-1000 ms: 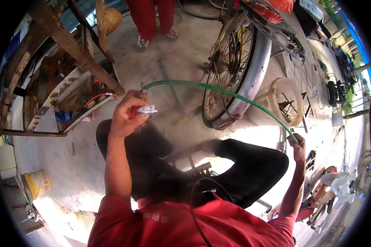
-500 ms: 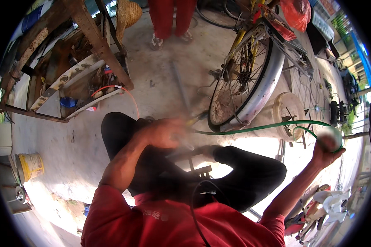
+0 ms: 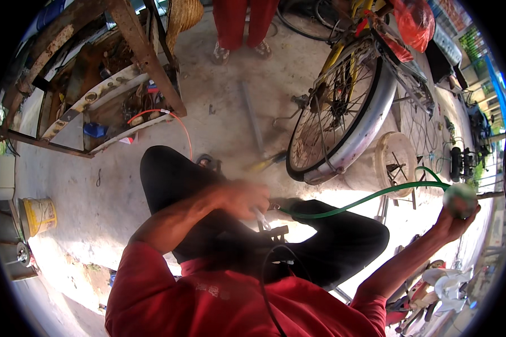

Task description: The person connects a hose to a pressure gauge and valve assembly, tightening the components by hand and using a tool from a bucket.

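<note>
My left hand (image 3: 244,199), smeared by motion, is closed over my crossed black-trousered legs at one end of a green hose (image 3: 343,211). A small silver piece (image 3: 261,218) sticks out below its fingers; its kind is unclear. The hose runs in a slack curve to the far right. There my right hand (image 3: 454,224) is raised, with its fingers round a pale, greenish, rounded object (image 3: 460,201) too blurred to name. A second strand of hose loops up beside that object.
A bicycle wheel (image 3: 334,112) with a silver mudguard stands just ahead, right of centre. Behind it is a round pale tub (image 3: 396,163). A brush (image 3: 267,161) lies on the floor. At left are a rusty metal frame (image 3: 146,56) and a yellow bucket (image 3: 39,216). Another person's shoes (image 3: 221,53) are ahead.
My left hand has moved down and slightly right, bringing the hose end with it. My right hand has moved slightly down and right. The hose now sags lower.
</note>
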Demonstrator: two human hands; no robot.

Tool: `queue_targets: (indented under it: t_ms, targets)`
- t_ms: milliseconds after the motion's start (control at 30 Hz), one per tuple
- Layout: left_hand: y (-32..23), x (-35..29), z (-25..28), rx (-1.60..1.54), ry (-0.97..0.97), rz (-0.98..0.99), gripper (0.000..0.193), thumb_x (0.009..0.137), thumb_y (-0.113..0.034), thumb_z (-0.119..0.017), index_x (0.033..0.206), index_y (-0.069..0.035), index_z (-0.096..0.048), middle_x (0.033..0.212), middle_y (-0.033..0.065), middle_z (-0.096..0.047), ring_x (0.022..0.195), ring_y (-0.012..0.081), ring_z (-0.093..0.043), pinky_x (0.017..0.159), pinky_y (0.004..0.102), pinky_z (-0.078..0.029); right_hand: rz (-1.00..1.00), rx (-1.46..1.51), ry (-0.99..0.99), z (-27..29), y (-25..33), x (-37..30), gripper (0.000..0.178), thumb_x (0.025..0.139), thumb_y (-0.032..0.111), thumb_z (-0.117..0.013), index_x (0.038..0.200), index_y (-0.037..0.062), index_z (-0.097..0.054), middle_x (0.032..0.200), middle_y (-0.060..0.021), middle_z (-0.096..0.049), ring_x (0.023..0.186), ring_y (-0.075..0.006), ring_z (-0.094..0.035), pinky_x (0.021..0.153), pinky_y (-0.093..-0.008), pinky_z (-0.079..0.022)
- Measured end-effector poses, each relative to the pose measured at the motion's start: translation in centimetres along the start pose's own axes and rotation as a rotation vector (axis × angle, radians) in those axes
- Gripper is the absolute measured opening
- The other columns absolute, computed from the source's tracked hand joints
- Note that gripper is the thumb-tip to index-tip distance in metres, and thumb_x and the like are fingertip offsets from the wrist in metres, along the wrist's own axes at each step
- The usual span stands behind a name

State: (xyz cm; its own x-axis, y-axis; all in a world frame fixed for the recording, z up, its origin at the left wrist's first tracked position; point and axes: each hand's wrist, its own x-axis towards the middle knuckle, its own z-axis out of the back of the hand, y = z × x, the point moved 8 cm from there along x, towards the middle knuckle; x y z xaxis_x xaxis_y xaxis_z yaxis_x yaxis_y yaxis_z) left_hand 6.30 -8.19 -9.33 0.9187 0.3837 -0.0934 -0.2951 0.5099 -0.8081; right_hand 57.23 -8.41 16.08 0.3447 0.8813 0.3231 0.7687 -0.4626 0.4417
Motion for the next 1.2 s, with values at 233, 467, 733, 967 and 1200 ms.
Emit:
queue_targets:
  t_ms: [233, 467, 733, 967, 1200]
  targets:
    - [0.0, -0.2, -0.1, 0.038, -0.028, -0.016, 0.022, 0.072, -0.017, -0.075, 0.094, -0.011, -0.075, 0.108, 0.0089, -0.064, 0.097, 0.0314, -0.066, 0.081, 0.0420, -0.052, 0.206, -0.261, -0.209, -6.0, -4.9, -1.8, 0.026, 0.101, 0.023, -0.060, 0.087, 0.0069, -0.045, 0.069, 0.0012, -0.041, 0.054, -0.0095, -0.042, 0.051, -0.0252, -0.043]
    - [-0.8, -0.3, 0.3, 0.025, -0.065, -0.010, 0.022, 0.072, -0.016, -0.075, 0.093, -0.011, -0.075, 0.107, 0.0088, -0.064, 0.096, 0.0310, -0.065, 0.081, 0.0413, -0.052, -1.081, -1.092, 0.362, -1.6, -22.3, -11.9, 0.027, 0.097, 0.029, -0.067, 0.106, 0.0032, -0.062, 0.069, 0.0010, -0.053, 0.056, -0.0062, -0.045, 0.051, -0.0257, -0.038]
    - [-3.0, 0.8, -0.3, 0.012, -0.016, -0.058, 0.018, 0.072, -0.015, -0.073, 0.090, -0.012, -0.075, 0.097, 0.0071, -0.061, 0.093, 0.0290, -0.064, 0.077, 0.0427, -0.051, -1.264, -1.218, 0.998, 0.2, -37.7, -21.7, 0.033, 0.104, 0.033, -0.055, 0.110, 0.0028, -0.069, 0.091, -0.0088, -0.069, 0.085, -0.0199, -0.065, 0.082, -0.0368, -0.052]
    - [-2.3, 0.3, -0.6, -0.008, -0.031, -0.065, 0.016, 0.072, -0.014, -0.072, 0.088, -0.011, -0.074, 0.096, 0.0076, -0.061, 0.092, 0.0288, -0.064, 0.076, 0.0426, -0.051, -1.469, -1.064, 1.092, 2.8, -39.6, -24.2, 0.034, 0.105, 0.033, -0.053, 0.103, 0.0034, -0.069, 0.079, -0.0043, -0.066, 0.078, -0.0188, -0.064, 0.076, -0.0362, -0.052]
    - [-0.5, 0.5, -2.0, -0.092, 0.079, -0.012, 0.019, 0.072, -0.015, -0.072, 0.090, -0.010, -0.075, 0.097, 0.0102, -0.063, 0.093, 0.0308, -0.065, 0.077, 0.0422, -0.051, -0.988, -1.300, 1.286, 1.5, -40.3, -24.1, 0.027, 0.099, 0.029, -0.061, 0.091, 0.0029, -0.066, 0.074, -0.0169, -0.067, 0.072, -0.0352, -0.069, 0.068, -0.0447, -0.053]
